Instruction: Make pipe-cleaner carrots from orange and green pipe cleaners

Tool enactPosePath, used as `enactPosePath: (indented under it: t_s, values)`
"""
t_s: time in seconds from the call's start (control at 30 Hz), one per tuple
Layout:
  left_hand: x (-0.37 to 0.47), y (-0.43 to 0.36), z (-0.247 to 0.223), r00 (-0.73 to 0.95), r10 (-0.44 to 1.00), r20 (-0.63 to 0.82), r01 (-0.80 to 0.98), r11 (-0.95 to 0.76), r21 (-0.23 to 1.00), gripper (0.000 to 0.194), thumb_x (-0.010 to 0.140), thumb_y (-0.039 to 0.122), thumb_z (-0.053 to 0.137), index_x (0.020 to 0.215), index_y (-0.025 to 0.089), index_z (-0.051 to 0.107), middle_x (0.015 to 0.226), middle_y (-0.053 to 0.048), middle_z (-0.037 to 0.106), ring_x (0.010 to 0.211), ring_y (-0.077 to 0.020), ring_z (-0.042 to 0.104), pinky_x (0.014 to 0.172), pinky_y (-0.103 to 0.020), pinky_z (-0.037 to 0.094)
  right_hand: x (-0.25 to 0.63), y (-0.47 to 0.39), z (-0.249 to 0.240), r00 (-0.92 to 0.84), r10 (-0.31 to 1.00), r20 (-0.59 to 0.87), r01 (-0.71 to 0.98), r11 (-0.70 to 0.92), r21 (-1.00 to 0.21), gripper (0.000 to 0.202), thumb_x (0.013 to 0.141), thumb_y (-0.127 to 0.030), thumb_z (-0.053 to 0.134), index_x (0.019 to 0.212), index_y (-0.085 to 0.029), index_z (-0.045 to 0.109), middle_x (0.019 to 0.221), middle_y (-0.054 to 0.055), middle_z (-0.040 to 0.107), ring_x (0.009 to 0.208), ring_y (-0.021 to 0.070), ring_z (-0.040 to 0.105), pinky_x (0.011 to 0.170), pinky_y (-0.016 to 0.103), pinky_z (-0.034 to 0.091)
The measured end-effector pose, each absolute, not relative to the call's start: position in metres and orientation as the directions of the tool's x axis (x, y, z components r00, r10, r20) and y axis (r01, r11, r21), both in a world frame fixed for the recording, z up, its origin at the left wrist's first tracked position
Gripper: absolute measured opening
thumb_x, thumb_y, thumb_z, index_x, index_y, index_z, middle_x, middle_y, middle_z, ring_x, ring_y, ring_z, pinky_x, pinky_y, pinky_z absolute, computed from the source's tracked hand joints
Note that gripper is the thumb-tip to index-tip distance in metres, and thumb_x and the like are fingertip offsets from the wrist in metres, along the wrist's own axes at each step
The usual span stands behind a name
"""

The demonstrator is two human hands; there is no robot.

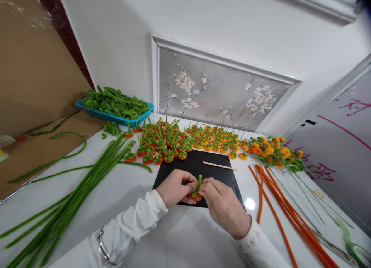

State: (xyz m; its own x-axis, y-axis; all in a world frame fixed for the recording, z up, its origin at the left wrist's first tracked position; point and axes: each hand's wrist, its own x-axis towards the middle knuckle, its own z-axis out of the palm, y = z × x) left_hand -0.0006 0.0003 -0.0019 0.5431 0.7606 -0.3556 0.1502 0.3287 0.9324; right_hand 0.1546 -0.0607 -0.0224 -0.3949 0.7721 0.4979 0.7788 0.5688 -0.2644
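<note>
Over the front of a black mat (185, 168), both hands meet at one small pipe-cleaner pumpkin (196, 195), orange below with a green stem standing up. My left hand (177, 187) pinches it from the left, fingertips at its side and underneath. From the right, my right hand (218, 194) closes its fingertips on the green part by the stem; exactly which bit they grip is hidden. A thin wooden stick (219, 166) lies on the mat behind the hands. Several similar orange pumpkins with green stems (162, 140) stand in rows past the mat.
Green pipe cleaners (84, 187) lie at left, orange ones (290, 210) at right. A blue basket (116, 118) holds green leaf-like pieces. Yellow pieces with thin wires (216, 138) and a yellow-orange flower bunch (275, 150) sit behind. Green tape (355, 250) and scissors (333, 245) lie far right.
</note>
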Motion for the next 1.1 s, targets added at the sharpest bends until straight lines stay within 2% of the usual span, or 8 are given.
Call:
enactPosePath:
  t_s: [0.23, 0.47, 0.53, 0.63, 0.7, 0.8, 0.97, 1.1]
  values:
    - [-0.002, -0.001, 0.004, 0.54, 0.768, -0.345, 0.08, 0.361, 0.929, 0.027, 0.058, 0.029, 0.077, 0.061, 0.01, 0.058, 0.056, -0.002, 0.062, 0.051, -0.0112, 0.062, 0.046, -0.018, 0.05, 0.151, -0.063, -0.018, -0.394, 0.707, 0.587, 0.749, 0.617, -0.242, 0.024, 0.09, -0.008, 0.035, 0.094, -0.018, 0.056, 0.092, 0.009, 0.064, 0.083, 0.0165, 0.058, 0.074, 0.031, 0.048]
    - [-0.006, -0.001, 0.006, 0.552, 0.732, -0.399, 0.08, 0.429, 0.9, 0.024, 0.055, 0.025, 0.077, 0.061, 0.01, 0.059, 0.052, 0.003, 0.054, 0.042, -0.0046, 0.051, 0.041, -0.014, 0.046, 0.164, -0.061, -0.007, -0.689, 0.479, 0.544, 0.572, 0.82, 0.003, 0.023, 0.089, -0.01, 0.045, 0.102, -0.02, 0.06, 0.097, 0.009, 0.068, 0.097, 0.0203, 0.059, 0.082, 0.036, 0.048]
    - [-0.005, -0.001, 0.005, 0.53, 0.77, -0.355, 0.067, 0.379, 0.923, 0.025, 0.057, 0.027, 0.075, 0.062, 0.01, 0.057, 0.053, 0.003, 0.054, 0.044, -0.0058, 0.052, 0.044, -0.017, 0.048, 0.166, -0.059, -0.008, -0.639, 0.505, 0.581, 0.572, 0.816, -0.08, 0.025, 0.088, -0.01, 0.046, 0.106, -0.02, 0.06, 0.101, 0.009, 0.068, 0.1, 0.0207, 0.059, 0.083, 0.037, 0.048]
    - [-0.005, -0.001, 0.004, 0.478, 0.864, -0.155, -0.026, 0.191, 0.981, 0.026, 0.065, 0.035, 0.07, 0.068, 0.012, 0.056, 0.062, 0.001, 0.056, 0.053, -0.0091, 0.056, 0.052, -0.022, 0.052, 0.165, -0.056, -0.013, -0.293, 0.708, 0.643, 0.616, 0.654, -0.439, 0.02, 0.088, -0.016, 0.048, 0.102, -0.023, 0.06, 0.103, 0.008, 0.066, 0.097, 0.0199, 0.06, 0.083, 0.035, 0.049]
    - [-0.005, -0.003, 0.003, 0.43, 0.903, 0.002, -0.058, 0.026, 0.998, 0.024, 0.072, 0.037, 0.064, 0.073, 0.014, 0.057, 0.067, 0.001, 0.056, 0.06, -0.0104, 0.056, 0.057, -0.023, 0.053, 0.161, -0.055, -0.016, -0.049, 0.852, 0.521, 0.521, 0.467, -0.714, 0.013, 0.088, -0.025, 0.049, 0.095, -0.022, 0.059, 0.087, 0.006, 0.066, 0.077, 0.0173, 0.063, 0.069, 0.029, 0.052]
    - [-0.005, -0.006, 0.003, 0.395, 0.9, 0.182, 0.031, -0.211, 0.977, 0.017, 0.08, 0.033, 0.055, 0.077, 0.016, 0.057, 0.07, 0.0, 0.055, 0.062, -0.0108, 0.053, 0.059, -0.021, 0.049, 0.154, -0.055, -0.018, -0.002, 0.967, 0.256, 0.316, 0.244, -0.917, 0.021, 0.089, -0.038, 0.046, 0.088, -0.019, 0.057, 0.062, 0.0, 0.057, 0.049, 0.0113, 0.054, 0.047, 0.022, 0.045]
    - [-0.003, -0.01, 0.003, 0.396, 0.82, 0.413, 0.225, -0.523, 0.822, 0.014, 0.085, 0.023, 0.049, 0.081, 0.018, 0.062, 0.082, -0.004, 0.061, 0.075, -0.0143, 0.056, 0.068, -0.023, 0.045, 0.146, -0.057, -0.014, -0.004, 0.971, 0.241, 0.374, 0.225, -0.9, 0.022, 0.09, -0.036, 0.044, 0.082, -0.018, 0.054, 0.058, -0.003, 0.049, 0.048, 0.0095, 0.046, 0.045, 0.02, 0.037]
    - [0.0, -0.011, -0.002, 0.415, 0.85, 0.323, 0.2, -0.432, 0.879, 0.014, 0.084, 0.025, 0.051, 0.079, 0.017, 0.061, 0.077, -0.003, 0.059, 0.068, -0.0132, 0.055, 0.062, -0.022, 0.046, 0.151, -0.058, -0.007, -0.111, 0.894, 0.433, 0.645, 0.397, -0.653, 0.022, 0.091, -0.018, 0.038, 0.079, -0.018, 0.056, 0.068, 0.001, 0.053, 0.061, 0.0119, 0.049, 0.056, 0.022, 0.039]
